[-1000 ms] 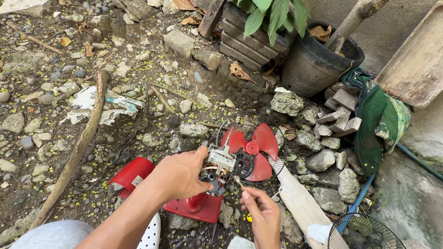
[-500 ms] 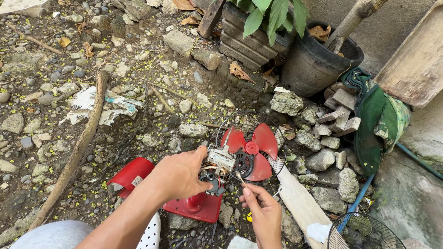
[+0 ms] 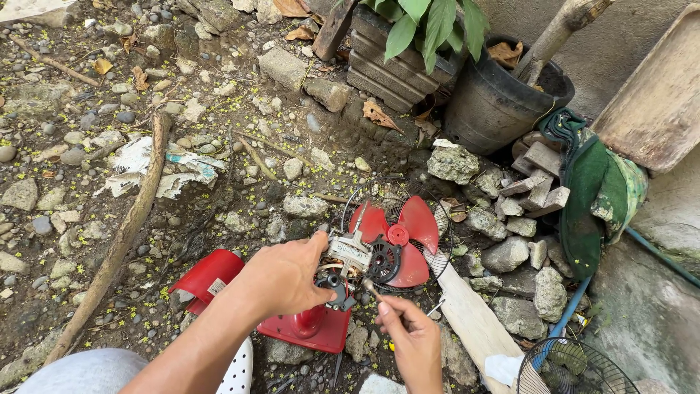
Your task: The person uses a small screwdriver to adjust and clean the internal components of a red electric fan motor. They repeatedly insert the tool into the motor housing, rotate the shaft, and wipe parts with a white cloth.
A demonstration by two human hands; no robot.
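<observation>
While the left hand (image 3: 281, 277) grips the fan motor (image 3: 348, 255) | right hand (image 3: 412, 332) pinches a thin tool (image 3: 370, 289) | red blades (image 3: 397, 233) beside.

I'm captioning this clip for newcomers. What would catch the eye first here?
The red fan blades stand out at centre against grey stony ground, fixed to a bare fan motor. The left hand grips that motor while the right hand holds a thin tool to it. A red fan base lies beneath.
</observation>
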